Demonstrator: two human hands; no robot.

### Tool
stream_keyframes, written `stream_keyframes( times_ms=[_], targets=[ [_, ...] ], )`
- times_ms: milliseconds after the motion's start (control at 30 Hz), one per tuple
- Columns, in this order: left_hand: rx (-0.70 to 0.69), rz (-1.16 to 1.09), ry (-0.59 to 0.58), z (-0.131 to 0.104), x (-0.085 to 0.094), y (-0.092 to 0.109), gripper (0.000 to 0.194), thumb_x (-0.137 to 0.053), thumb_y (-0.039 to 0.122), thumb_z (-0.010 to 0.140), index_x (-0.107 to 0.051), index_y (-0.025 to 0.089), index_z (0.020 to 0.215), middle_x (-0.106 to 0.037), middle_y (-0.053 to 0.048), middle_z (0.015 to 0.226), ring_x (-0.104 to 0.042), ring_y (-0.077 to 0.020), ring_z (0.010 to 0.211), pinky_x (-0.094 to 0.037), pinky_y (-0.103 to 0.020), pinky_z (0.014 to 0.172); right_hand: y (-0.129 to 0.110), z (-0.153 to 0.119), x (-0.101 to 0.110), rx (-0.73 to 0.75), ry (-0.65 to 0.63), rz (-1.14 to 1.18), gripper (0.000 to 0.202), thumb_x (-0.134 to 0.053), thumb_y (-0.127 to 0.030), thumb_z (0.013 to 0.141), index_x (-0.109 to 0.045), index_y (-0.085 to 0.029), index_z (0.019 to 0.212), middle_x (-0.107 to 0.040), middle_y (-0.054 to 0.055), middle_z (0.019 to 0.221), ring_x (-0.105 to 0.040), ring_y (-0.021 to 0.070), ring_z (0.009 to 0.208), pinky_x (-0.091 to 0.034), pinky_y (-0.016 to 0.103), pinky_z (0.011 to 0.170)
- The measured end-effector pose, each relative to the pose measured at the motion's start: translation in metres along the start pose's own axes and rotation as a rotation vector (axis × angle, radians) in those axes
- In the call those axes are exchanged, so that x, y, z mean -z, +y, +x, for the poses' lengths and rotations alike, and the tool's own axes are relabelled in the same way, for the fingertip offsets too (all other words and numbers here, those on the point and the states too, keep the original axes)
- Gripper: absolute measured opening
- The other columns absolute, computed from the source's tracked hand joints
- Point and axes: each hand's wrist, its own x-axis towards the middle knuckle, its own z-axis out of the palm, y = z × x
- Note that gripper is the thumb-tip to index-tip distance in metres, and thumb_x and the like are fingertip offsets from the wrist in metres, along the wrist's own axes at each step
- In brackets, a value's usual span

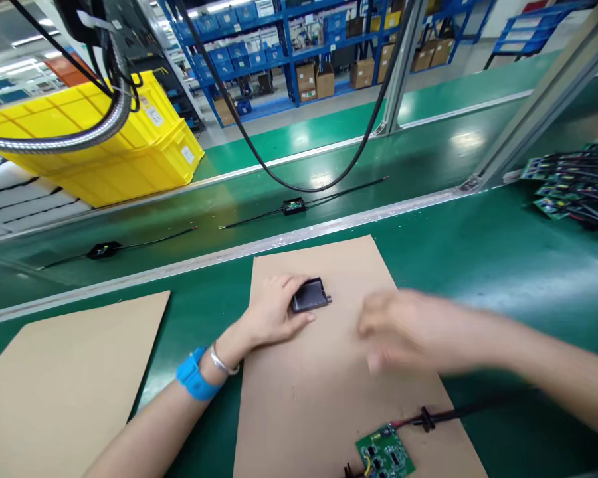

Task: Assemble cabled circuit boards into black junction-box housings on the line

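Observation:
An open black plastic case point(309, 296), a shallow shell with small prongs at its right end, rests on a cardboard sheet point(284, 405). My left hand point(276, 311) grips it from the left, fingers along its far side and thumb by its near side. To the right, my right hand point(403, 332) hovers over the cardboard, apart from the case. Motion blurs its bent fingers, so whether anything is in them cannot be made out. Close to me lies a green circuit board point(386, 453) with a black cable point(458, 413) running off to the right.
Beyond a metal rail point(319, 229), black cased boards point(294, 206) with cables lie on a green strip. Bundled circuit boards point(553, 199) are piled at right. Another cardboard sheet point(70, 365) lies left. A black cable point(264, 162) loops overhead; yellow bins point(129, 153) stand back left.

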Motion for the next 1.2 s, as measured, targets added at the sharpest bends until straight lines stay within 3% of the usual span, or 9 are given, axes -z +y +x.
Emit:
stream_keyframes(
  times_ms=[67,167,300,433,600,767,967,1067,1200],
  targets=[
    [-0.003,-0.041,0.015,-0.018,-0.010,0.017,0.061,-0.064,0.040,0.084,-0.044,0.015,0.136,-0.056,-0.014,0.124,-0.051,-0.0276,0.115,-0.040,-0.046,0.102,-0.032,-0.029,-0.040,-0.032,-0.015,0.035,0.032,-0.079,-0.040,0.072,-0.063,-0.021,0.092,-0.064,0.005,0.098,-0.059,0.0250,0.096,-0.049,0.035,0.081],
    [0.008,-0.103,0.053,-0.039,-0.013,0.045,0.063,-0.064,0.045,0.084,-0.044,0.015,0.136,-0.054,-0.016,0.128,-0.049,-0.0303,0.119,-0.039,-0.050,0.102,-0.053,-0.048,-0.075,-0.031,0.043,0.021,0.025,-0.069,-0.011,0.071,-0.059,-0.020,0.093,-0.062,0.005,0.097,-0.058,0.0240,0.092,-0.047,0.037,0.083],
    [0.043,-0.432,0.017,-0.060,-0.003,0.092,0.073,-0.070,0.054,0.078,-0.043,0.018,0.136,-0.055,-0.013,0.128,-0.054,-0.0275,0.115,-0.045,-0.042,0.099,-0.051,-0.041,-0.065,-0.079,0.109,0.168,0.016,-0.051,-0.004,0.082,-0.048,-0.020,0.085,-0.059,0.001,0.085,-0.055,0.0157,0.074,-0.043,0.028,0.068],
    [0.245,-0.533,-0.089,-0.068,-0.001,0.120,0.026,-0.053,0.035,0.092,-0.058,0.020,0.112,-0.068,-0.003,0.091,-0.061,-0.0160,0.074,-0.048,-0.027,0.066,-0.044,-0.029,-0.042,-0.092,0.257,0.292,0.008,-0.048,-0.015,0.092,-0.044,-0.021,0.092,-0.058,-0.002,0.083,-0.053,0.0130,0.069,-0.042,0.026,0.065],
    [0.439,-0.373,-0.055,-0.061,-0.010,0.116,0.018,-0.044,0.026,0.091,-0.057,0.018,0.081,-0.054,0.002,0.058,-0.044,-0.0116,0.048,-0.031,-0.024,0.048,-0.061,-0.005,-0.055,-0.156,0.416,0.010,0.019,-0.047,-0.009,0.087,-0.046,-0.019,0.104,-0.062,0.002,0.080,-0.057,0.0160,0.068,-0.043,0.027,0.060],
    [0.424,-0.524,-0.034,-0.052,-0.004,0.107,0.009,-0.050,0.011,0.074,-0.055,0.018,0.073,-0.065,-0.002,0.072,-0.059,-0.0154,0.065,-0.042,-0.024,0.058,-0.092,0.019,-0.061,0.019,0.378,-0.621,0.026,-0.052,-0.007,0.077,-0.056,-0.012,0.102,-0.062,0.013,0.085,-0.056,0.0250,0.073,-0.040,0.033,0.054],
    [0.474,-0.499,-0.133,-0.049,0.023,0.079,0.032,-0.058,0.038,0.086,-0.053,0.018,0.109,-0.067,-0.003,0.090,-0.066,-0.0191,0.073,-0.050,-0.029,0.062,-0.046,0.039,-0.026,0.126,0.240,-0.406,0.015,-0.054,-0.013,0.087,-0.063,-0.022,0.097,-0.059,0.004,0.082,-0.053,0.0183,0.073,-0.029,0.027,0.053],
    [0.368,-0.252,-0.083,-0.050,0.019,0.065,0.060,-0.075,0.041,0.073,-0.050,0.019,0.124,-0.059,-0.010,0.116,-0.061,-0.0277,0.100,-0.051,-0.040,0.082,-0.021,0.050,-0.022,0.148,0.143,-0.296,0.015,-0.059,-0.017,0.088,-0.065,-0.024,0.100,-0.059,0.001,0.081,-0.054,0.0160,0.072,-0.031,0.026,0.058],
    [0.304,-0.220,-0.117,-0.053,0.002,0.055,0.053,-0.075,0.032,0.074,-0.053,0.023,0.122,-0.056,-0.007,0.117,-0.061,-0.0249,0.098,-0.051,-0.041,0.086,-0.011,0.057,-0.025,0.125,0.078,-0.243,0.017,-0.063,-0.018,0.086,-0.066,-0.025,0.100,-0.060,-0.001,0.081,-0.056,0.0156,0.072,-0.031,0.026,0.058]
  ],
)
